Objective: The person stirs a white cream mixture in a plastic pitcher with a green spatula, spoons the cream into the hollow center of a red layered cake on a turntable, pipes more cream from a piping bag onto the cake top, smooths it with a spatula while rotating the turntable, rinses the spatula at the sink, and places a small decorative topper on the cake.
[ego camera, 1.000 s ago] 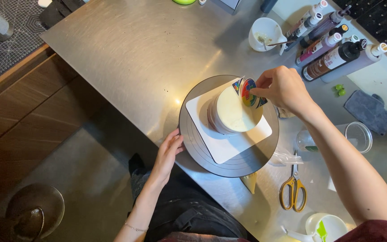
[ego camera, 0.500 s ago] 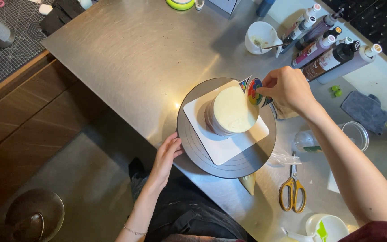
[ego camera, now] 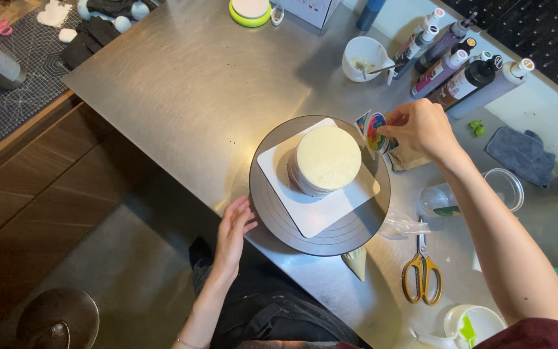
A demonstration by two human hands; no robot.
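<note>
Bright overhead light, steel-top glare.

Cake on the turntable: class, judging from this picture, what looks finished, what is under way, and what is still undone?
Done: the cake sits coated in pale icing on a white board on the turntable. In hand: the right hand holds a multicoloured scraper beside the cake's side; the left hand rests at the turntable's edge. Left: the top is plain, and the colour bottles stand aside.

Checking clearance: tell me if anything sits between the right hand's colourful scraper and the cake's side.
Nothing visible does. The right hand holds the colourful scraper just beside the cake on the turntable; only bare white board lies between.
</note>
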